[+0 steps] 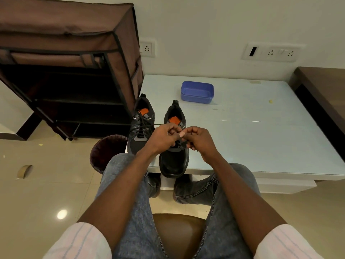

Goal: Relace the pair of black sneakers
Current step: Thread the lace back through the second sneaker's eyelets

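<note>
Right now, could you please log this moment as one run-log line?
step: lacing right black sneaker | left hand, right hand: pinching black lace | left black sneaker: laced | surface: pale glass table
</note>
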A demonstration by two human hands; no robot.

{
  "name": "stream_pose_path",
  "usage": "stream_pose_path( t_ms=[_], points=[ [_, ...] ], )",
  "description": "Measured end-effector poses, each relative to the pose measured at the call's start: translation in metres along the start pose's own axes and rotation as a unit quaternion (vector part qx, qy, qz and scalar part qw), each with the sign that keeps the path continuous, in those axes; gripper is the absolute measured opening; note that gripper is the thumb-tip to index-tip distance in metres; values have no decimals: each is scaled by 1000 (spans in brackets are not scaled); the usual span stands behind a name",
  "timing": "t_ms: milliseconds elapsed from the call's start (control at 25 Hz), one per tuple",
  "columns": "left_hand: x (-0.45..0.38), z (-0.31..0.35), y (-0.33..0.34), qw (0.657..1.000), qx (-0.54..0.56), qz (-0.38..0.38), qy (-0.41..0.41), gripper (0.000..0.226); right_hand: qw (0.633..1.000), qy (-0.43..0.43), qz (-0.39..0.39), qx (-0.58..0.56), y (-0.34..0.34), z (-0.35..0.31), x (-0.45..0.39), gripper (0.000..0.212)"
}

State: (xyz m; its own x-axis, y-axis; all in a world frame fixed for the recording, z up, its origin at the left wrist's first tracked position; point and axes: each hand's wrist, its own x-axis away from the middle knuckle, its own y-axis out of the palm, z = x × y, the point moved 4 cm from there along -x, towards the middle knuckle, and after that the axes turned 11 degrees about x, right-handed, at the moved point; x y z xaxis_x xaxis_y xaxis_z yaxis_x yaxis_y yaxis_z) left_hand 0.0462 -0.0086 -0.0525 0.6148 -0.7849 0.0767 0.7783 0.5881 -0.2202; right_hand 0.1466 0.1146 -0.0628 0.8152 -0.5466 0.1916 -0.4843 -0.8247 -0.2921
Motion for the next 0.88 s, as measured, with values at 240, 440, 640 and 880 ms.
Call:
stream_pose_path(
  t_ms=[240,440,640,880],
  points=[
    [-2,3,-22,980,-40,196,-19,17,999,27,22,-1,-18,6,-7,14],
    [2,-4,-31,948,-146,273,-80,15,998,25,43,47,-14,10,-9,12],
    [-2,11,-18,962,-205,166,73,33,997,-4,65,52,-5,5,-7,7],
    [-9,1,1,998,-36,25,34,19,995,48,48,-79,2,1,-5,34]
  ],
)
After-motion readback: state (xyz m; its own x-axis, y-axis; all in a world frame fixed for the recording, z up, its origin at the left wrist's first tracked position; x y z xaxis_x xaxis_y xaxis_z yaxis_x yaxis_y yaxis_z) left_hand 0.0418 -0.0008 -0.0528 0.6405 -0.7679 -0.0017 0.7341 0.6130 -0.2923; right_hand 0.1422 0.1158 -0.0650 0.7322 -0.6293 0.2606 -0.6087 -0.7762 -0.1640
